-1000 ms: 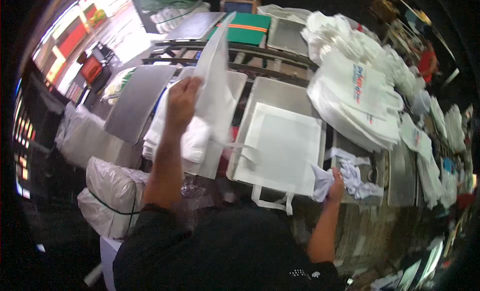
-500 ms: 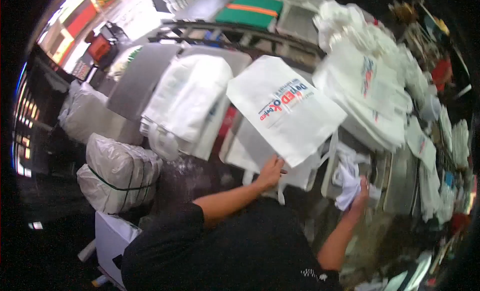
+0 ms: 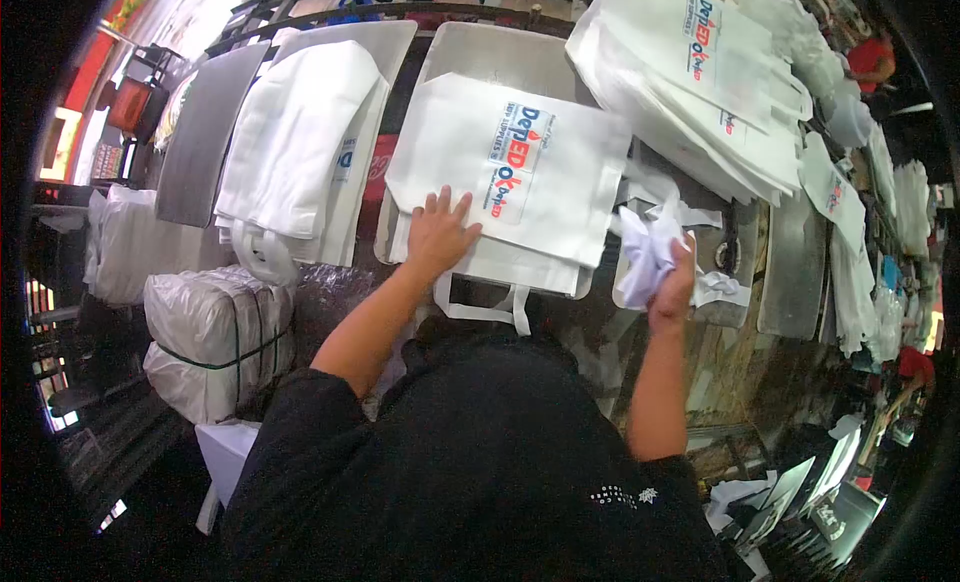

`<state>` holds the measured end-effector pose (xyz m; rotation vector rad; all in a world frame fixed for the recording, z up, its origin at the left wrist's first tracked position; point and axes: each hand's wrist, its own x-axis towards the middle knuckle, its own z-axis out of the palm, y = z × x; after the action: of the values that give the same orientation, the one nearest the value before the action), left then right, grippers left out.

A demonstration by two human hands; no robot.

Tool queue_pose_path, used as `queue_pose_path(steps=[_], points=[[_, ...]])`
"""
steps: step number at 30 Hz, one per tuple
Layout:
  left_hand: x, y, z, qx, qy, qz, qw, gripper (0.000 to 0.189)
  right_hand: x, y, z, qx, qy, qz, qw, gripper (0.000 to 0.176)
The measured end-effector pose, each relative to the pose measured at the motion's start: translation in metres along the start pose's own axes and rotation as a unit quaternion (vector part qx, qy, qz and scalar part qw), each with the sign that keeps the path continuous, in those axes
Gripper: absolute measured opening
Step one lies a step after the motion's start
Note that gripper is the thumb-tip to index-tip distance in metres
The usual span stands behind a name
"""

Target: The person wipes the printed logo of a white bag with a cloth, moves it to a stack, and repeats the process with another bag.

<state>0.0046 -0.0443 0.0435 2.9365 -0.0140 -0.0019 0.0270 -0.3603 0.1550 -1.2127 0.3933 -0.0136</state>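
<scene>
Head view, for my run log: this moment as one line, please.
left hand: open, on printed white bag | right hand: gripping crumpled white cloth | bag lettering: face up | strapped bundle: at left

The work surface consists of a row of flat grey boards. The middle board [image 3: 508, 50] carries a printed white bag [image 3: 530, 172], laid flat with its lettering up, over a lower white bag [image 3: 535, 268]. The lower bag's strap handle [image 3: 478, 310] extends past the board's near edge. The left board [image 3: 396, 44] bears a stack of white bags [image 3: 295, 132], with handles [image 3: 265, 257] at its near end. Toward the right, a fanned pile of printed bags [image 3: 660, 92] overlies the boards; its exact support is hidden. A smaller board [image 3: 738, 307] holds white cloths [image 3: 722, 289] and a dark, curved item [image 3: 730, 244], not identifiable.
</scene>
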Motion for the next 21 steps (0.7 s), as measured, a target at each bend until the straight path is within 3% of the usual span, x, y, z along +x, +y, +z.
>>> queue_pose_path(steps=[2,3,5,7,10,12,15,16,17,19,21], points=[[-0.007,0.013,-0.01,-0.011,-0.059,-0.015,0.998,0.053,0.015,0.033,0.012,-0.194,-0.046,-0.067,0.978,0.039],[-0.008,0.015,-0.012,-0.023,-0.113,-0.029,0.993,0.051,0.031,0.064,0.01,-0.326,-0.072,-0.113,0.936,0.035],[-0.01,0.006,0.001,-0.028,-0.072,0.002,0.997,0.045,0.009,0.066,0.07,-0.44,-0.139,-0.155,0.874,0.03],[-0.003,-0.007,0.007,-0.062,0.054,0.108,0.991,0.041,0.012,0.106,0.097,-0.464,-0.211,-0.263,0.82,0.028],[0.003,-0.029,0.031,-0.081,0.08,0.159,0.981,0.043,0.009,0.18,0.111,-0.478,-0.219,-0.307,0.793,0.028],[0.002,-0.035,0.029,-0.105,0.051,0.151,0.981,0.045,0.011,0.221,0.103,-0.554,-0.306,-0.344,0.693,0.024],[0.001,-0.037,0.02,-0.132,0.015,0.138,0.981,0.049,0.052,0.21,0.097,-0.544,-0.307,-0.29,0.725,0.022],[0.002,-0.037,0.02,-0.131,0.009,0.135,0.982,0.051,0.056,0.188,0.112,-0.563,-0.218,-0.241,0.76,0.02],[0.005,-0.037,0.022,-0.136,0.012,0.135,0.981,0.051,0.071,0.2,0.102,-0.615,-0.21,-0.33,0.685,0.019],[0.002,-0.04,0.026,-0.136,0.02,0.136,0.981,0.051,0.037,0.196,0.122,-0.612,-0.122,-0.267,0.734,0.019],[0.005,-0.043,0.029,-0.138,0.027,0.141,0.98,0.053,0.017,0.202,0.121,-0.594,-0.165,-0.265,0.741,0.019]])
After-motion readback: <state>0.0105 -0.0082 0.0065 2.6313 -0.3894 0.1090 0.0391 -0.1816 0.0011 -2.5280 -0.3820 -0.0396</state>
